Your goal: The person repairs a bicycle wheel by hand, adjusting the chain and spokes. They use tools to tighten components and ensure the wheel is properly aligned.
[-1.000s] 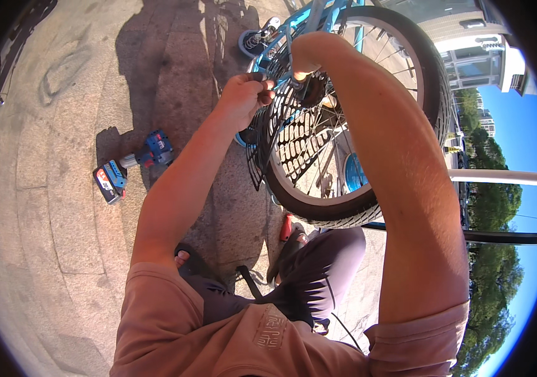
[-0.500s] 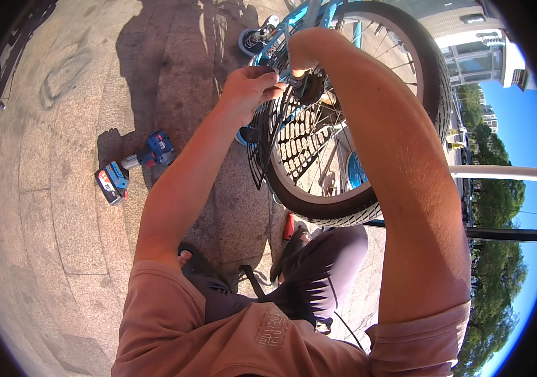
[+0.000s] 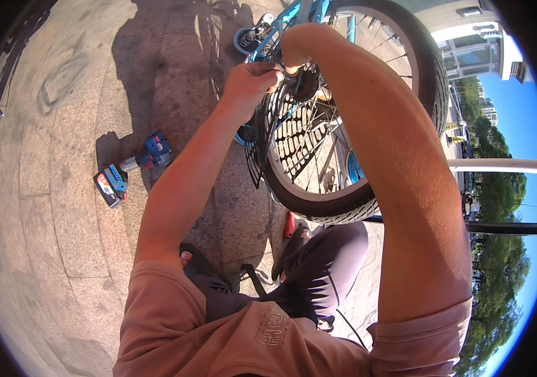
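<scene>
A bicycle wheel with a black knobbly tyre (image 3: 429,63) and pale rim stands in front of me, by a light-blue frame (image 3: 290,19). My left hand (image 3: 253,83) is at the hub's left side, thumb and fingers pinched together at the axle end. Whatever lies between them is too small to tell. My right hand (image 3: 300,47) reaches over the wheel to the same spot, its fingers curled and almost meeting the left ones. What they grip is hidden. Just beside the hands sits the dark hub (image 3: 308,85). A black mesh guard (image 3: 257,147) hangs along the wheel's left side.
On the paving to the left lies a blue cordless power tool (image 3: 149,152) with its battery (image 3: 111,186). A red object (image 3: 290,224) rests near my right foot. One wheel-like round part (image 3: 248,41) sits beyond the hands. Behind the bicycle are a pale pole (image 3: 495,165) and trees.
My left hand has moved slightly up and right, closer to the axle end. My right hand has shifted a little left, and the two hands now nearly touch.
</scene>
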`<action>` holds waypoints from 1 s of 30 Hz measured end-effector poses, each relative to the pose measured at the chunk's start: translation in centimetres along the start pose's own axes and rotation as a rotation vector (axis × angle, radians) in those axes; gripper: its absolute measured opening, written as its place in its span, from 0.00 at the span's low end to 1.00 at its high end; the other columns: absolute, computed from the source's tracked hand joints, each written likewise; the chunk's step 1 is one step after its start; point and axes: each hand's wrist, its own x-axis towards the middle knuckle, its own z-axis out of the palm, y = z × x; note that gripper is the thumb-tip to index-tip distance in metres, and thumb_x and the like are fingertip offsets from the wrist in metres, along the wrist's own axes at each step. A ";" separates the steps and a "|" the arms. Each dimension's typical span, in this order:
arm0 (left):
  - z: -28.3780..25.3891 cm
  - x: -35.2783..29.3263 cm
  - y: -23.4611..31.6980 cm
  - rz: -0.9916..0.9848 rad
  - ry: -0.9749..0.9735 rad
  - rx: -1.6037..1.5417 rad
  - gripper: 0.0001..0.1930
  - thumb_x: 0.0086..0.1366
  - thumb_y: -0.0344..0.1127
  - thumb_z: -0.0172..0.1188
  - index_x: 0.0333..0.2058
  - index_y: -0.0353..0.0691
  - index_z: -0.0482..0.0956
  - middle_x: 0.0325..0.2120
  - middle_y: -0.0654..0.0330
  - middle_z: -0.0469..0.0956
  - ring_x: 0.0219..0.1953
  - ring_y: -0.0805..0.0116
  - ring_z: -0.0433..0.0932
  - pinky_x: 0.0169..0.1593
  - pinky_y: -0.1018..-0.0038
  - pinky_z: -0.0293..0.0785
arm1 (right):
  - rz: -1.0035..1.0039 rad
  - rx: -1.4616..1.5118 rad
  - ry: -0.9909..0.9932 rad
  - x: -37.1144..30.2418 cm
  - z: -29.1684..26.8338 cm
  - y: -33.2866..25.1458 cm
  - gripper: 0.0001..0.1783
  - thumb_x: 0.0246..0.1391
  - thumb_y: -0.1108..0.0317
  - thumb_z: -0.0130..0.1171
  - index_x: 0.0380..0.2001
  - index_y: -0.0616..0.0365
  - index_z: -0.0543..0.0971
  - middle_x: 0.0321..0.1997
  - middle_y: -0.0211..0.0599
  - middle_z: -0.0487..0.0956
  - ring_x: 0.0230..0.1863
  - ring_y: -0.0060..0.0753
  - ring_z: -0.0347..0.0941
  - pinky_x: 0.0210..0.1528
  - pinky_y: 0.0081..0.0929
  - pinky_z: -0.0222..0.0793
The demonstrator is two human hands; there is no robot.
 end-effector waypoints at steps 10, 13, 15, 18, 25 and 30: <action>0.4 -0.3 0.3 0.054 0.103 0.309 0.12 0.58 0.26 0.62 0.42 0.30 0.80 0.30 0.61 0.80 0.29 0.77 0.73 0.34 0.79 0.69 | -0.056 -0.024 0.100 0.7 0.8 0.4 0.19 0.37 0.59 0.67 0.33 0.60 0.85 0.34 0.45 0.82 0.38 0.45 0.79 0.39 0.40 0.74; 0.2 -0.1 -0.1 0.110 0.086 0.207 0.13 0.58 0.28 0.62 0.41 0.30 0.80 0.27 0.62 0.79 0.26 0.77 0.72 0.32 0.78 0.68 | -0.027 0.005 0.101 0.8 0.8 0.4 0.19 0.37 0.60 0.68 0.34 0.59 0.85 0.35 0.43 0.82 0.39 0.44 0.79 0.39 0.40 0.74; 0.1 0.0 -0.3 0.106 0.063 0.160 0.12 0.59 0.28 0.62 0.42 0.30 0.80 0.27 0.62 0.78 0.26 0.78 0.71 0.31 0.78 0.68 | -0.016 0.014 0.104 0.7 0.8 0.3 0.18 0.37 0.60 0.67 0.34 0.58 0.85 0.35 0.43 0.82 0.39 0.44 0.79 0.40 0.40 0.74; -0.4 0.1 -0.2 0.048 0.004 0.132 0.13 0.59 0.27 0.62 0.42 0.30 0.79 0.29 0.61 0.79 0.27 0.77 0.72 0.32 0.78 0.69 | -0.008 0.029 0.110 0.5 0.7 0.2 0.19 0.38 0.60 0.68 0.35 0.57 0.85 0.36 0.42 0.82 0.40 0.44 0.79 0.41 0.40 0.74; 0.0 -0.1 -0.5 0.091 0.083 0.260 0.14 0.58 0.28 0.65 0.43 0.31 0.78 0.32 0.61 0.79 0.30 0.76 0.74 0.33 0.78 0.70 | 0.025 0.052 0.077 0.0 0.3 0.0 0.20 0.39 0.60 0.68 0.39 0.55 0.85 0.40 0.41 0.82 0.44 0.44 0.79 0.43 0.40 0.75; 0.0 -0.2 -0.4 0.105 0.046 0.120 0.17 0.59 0.29 0.65 0.46 0.31 0.75 0.34 0.63 0.79 0.30 0.79 0.72 0.34 0.79 0.68 | 0.006 0.046 0.068 -0.5 0.1 0.1 0.20 0.40 0.61 0.68 0.40 0.55 0.85 0.41 0.41 0.82 0.44 0.44 0.79 0.44 0.41 0.75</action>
